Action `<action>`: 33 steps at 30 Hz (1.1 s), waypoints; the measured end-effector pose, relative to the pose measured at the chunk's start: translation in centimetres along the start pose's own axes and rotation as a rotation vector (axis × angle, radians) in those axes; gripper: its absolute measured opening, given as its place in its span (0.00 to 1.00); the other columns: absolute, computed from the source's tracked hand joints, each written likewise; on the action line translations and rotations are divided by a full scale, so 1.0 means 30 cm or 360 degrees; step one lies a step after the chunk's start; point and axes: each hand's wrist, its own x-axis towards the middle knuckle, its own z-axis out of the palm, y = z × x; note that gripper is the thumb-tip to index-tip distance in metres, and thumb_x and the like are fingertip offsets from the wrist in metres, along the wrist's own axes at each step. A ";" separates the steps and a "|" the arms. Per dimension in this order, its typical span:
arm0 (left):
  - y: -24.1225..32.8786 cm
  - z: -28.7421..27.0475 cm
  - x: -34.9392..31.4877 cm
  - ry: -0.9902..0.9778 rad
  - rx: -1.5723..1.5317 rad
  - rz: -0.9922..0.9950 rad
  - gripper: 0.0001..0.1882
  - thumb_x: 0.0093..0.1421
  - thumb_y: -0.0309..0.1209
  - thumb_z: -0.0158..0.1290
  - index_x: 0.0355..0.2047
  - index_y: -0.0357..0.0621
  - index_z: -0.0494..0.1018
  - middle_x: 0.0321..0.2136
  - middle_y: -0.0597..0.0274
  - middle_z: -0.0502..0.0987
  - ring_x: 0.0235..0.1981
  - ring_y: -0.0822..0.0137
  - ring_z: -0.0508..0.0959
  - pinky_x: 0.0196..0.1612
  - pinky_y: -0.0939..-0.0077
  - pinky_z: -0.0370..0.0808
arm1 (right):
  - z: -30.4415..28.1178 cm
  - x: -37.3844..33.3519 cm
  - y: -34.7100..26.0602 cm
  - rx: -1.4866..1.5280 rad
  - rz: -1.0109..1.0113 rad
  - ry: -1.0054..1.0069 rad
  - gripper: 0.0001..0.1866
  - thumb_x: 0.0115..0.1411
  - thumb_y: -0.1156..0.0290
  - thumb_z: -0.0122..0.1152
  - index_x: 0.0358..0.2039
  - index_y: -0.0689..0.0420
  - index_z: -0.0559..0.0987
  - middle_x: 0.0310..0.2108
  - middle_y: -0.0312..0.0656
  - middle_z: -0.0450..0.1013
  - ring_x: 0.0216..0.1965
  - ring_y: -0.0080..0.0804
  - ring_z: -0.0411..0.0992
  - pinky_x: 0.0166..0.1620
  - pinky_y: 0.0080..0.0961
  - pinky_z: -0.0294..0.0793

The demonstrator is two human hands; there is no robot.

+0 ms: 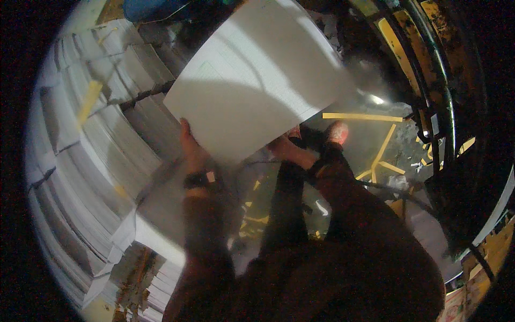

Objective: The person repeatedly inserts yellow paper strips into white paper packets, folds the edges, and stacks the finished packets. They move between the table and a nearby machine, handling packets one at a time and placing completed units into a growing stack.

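Observation:
A large white paper sheet (230,107), with faint printed lines, is held up in front of me, tilted. Whether it is one sheet or a thin stack, I cannot tell. My left hand (194,150) grips its near left corner, thumb along the edge and the other fingers hidden behind the paper. At the near right edge, my right hand (292,152) is closed on the paper from below, its fingertips partly covered. A dark band (201,180) goes round my left wrist. Light falls across the far part of the paper, and shadow covers the near part.
Tall rows of stacked white paper (115,139) fill the left side. Yellow strips (362,116) and white scraps lie on the floor around my feet. A machine frame with curved metal rails (445,80) stands at the right. Something blue (155,9) shows at the far left.

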 end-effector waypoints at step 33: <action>-0.013 0.042 -0.025 0.0043 0.0017 -0.0017 0.38 0.60 0.62 0.28 0.58 0.45 0.57 0.55 0.59 0.62 0.53 0.59 0.64 0.54 0.64 0.62 | -0.570 -0.352 0.634 0.0779 0.1354 0.1014 0.18 0.59 0.70 0.44 0.49 0.61 0.69 0.50 0.53 0.64 0.50 0.50 0.63 0.53 0.40 0.62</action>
